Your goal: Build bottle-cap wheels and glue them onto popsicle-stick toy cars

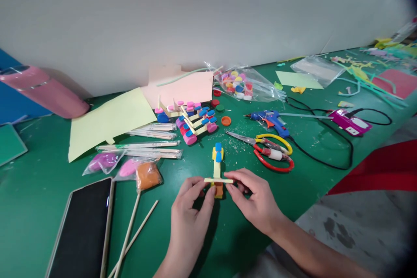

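My left hand (191,208) and my right hand (256,197) face each other at the front of the green table. Between their fingertips lies a short pale yellow strip (217,180), held level and pinched at both ends. Beneath it, a small craft piece (217,168) points away from me: a pale yellow stem with a yellow and blue far end and an orange-brown near end. My left thumb is close to that orange-brown end; whether it touches is unclear. Farther back sit several similar assembled pieces (195,122) in pink, blue and cream, bunched together.
Right of my hands lie red-and-yellow scissors (272,150) and a blue glue gun (269,120), its black cord running right to a purple power strip (352,122). On the left are a phone (83,230), wooden sticks (132,230), wrapped clay (149,175) and a pink bottle (48,91). A bag of caps (241,84) rests behind.
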Demonstrator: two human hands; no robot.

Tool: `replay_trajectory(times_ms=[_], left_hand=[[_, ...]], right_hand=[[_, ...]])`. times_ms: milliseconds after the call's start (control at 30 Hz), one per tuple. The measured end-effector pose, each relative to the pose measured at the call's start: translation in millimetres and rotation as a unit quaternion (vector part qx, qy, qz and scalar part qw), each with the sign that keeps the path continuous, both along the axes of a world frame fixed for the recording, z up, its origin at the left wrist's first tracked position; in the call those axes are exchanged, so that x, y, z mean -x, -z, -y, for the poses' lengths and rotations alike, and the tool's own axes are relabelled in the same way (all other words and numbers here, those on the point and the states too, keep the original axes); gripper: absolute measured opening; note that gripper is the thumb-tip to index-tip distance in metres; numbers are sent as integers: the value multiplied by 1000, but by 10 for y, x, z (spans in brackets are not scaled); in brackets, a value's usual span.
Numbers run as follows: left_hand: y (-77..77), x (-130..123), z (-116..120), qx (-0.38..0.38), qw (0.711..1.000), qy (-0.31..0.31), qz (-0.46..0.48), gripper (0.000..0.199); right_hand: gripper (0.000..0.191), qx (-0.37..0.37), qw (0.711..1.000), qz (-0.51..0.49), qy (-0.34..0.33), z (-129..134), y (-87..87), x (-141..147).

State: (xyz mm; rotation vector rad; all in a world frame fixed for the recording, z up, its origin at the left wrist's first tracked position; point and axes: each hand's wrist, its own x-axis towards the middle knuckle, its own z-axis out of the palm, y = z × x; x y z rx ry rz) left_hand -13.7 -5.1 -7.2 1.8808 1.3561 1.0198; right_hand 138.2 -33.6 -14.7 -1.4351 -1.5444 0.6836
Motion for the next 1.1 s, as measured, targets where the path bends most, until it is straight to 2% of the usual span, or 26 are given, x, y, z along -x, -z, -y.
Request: replay_trajectory(times_ms=[233, 433, 800, 933, 1100], left_hand=[[4, -14, 19, -29, 1000, -2, 2, 13], [74, -23, 62, -67, 998, 6, -17, 15], [105, -36, 90, -72, 997, 7, -39, 16], [133, -26, 112, -107, 993, -6, -49, 15], [133, -24, 127, -145, 987, 16, -71, 19]], right_hand=[[18, 18, 999, 30, -6, 9, -29, 31], [23, -8, 1000, 23, -13, 26, -28, 71], [25, -19, 999, 35, -17, 22, -24, 72], [26, -21, 999, 22, -10, 38, -6, 66], [24, -20, 1000, 22, -9, 58, -2, 67]])
